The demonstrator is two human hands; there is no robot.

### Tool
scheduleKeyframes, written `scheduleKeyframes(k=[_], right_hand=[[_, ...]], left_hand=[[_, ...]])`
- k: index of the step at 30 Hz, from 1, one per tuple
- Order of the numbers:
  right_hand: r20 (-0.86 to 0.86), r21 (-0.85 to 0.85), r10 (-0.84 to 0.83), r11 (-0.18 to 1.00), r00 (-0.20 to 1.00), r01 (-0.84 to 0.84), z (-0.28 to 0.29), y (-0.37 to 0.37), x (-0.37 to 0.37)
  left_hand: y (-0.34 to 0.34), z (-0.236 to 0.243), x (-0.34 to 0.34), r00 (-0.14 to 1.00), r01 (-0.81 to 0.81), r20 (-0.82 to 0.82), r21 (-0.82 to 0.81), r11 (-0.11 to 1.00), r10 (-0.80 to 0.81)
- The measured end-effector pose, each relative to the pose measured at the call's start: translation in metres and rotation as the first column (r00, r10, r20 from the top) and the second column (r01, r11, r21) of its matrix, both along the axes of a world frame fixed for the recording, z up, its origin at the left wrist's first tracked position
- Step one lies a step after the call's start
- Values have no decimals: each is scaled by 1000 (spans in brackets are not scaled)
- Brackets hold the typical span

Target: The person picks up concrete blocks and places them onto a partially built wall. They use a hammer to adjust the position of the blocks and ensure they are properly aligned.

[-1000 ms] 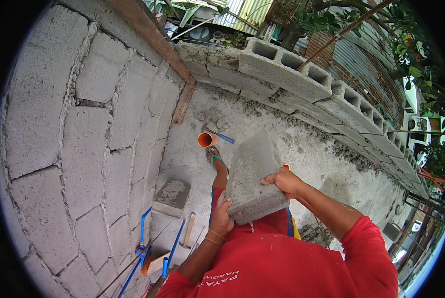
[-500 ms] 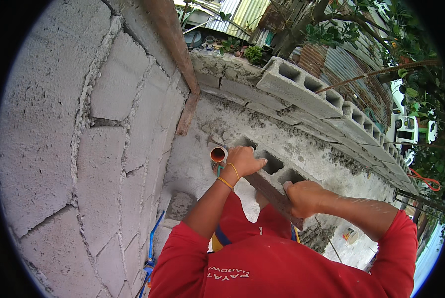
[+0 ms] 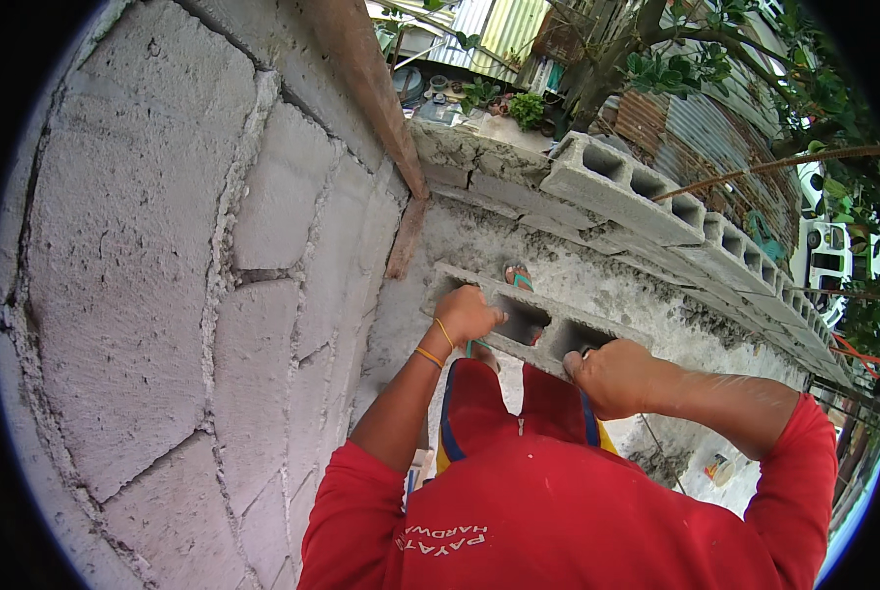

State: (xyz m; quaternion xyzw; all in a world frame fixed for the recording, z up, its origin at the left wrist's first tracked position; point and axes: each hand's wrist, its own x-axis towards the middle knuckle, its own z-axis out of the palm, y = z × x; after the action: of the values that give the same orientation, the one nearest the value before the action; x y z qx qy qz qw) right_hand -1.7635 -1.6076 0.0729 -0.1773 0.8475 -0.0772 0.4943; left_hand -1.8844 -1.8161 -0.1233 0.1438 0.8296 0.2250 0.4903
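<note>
A grey hollow concrete block [image 3: 521, 352] is held in front of my thighs, its open cells facing up toward me. My left hand [image 3: 468, 317] is closed over the near wall at its left part, thumb pointing right along the rim. Around its right end my right hand [image 3: 612, 382] is closed, thumb on the near rim; the fingers are mostly hidden. Through the cells the ground shows in part. A sandalled foot [image 3: 519, 276] shows just beyond the block's far edge.
A tall block wall [image 3: 263, 216] with rough mortar joints rises close on my left, a wooden post [image 3: 381, 108] at its far end. Ahead and right runs a low wall topped by hollow blocks [image 3: 622, 202]. A rusty rebar [image 3: 764, 169] juts across it. A small container [image 3: 720, 470] lies at right.
The block has turned in my hands, so its cells face me more and its near side shows less. My foot has come into view beyond it. The orange pipe is out of sight.
</note>
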Motion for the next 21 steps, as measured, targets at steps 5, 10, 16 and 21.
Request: scheduleKeyframes(k=[5, 10, 16, 21], right_hand=[[-332, -135, -8, 990, 943, -39, -73, 30, -32], [-533, -247, -65, 965, 844, -82, -136, 50, -96], [-603, -291, -83, 949, 793, -122, -163, 71, -152], [-597, -312, -98, 943, 797, -118, -181, 92, -175]], left_hand=[[4, 23, -70, 904, -134, -415, -45, 990, 104], [9, 21, -142, 849, -247, -514, -171, 954, 128], [17, 11, -190, 781, -309, -608, -176, 935, 144], [33, -7, -204, 770, -299, -624, -170, 939, 132]])
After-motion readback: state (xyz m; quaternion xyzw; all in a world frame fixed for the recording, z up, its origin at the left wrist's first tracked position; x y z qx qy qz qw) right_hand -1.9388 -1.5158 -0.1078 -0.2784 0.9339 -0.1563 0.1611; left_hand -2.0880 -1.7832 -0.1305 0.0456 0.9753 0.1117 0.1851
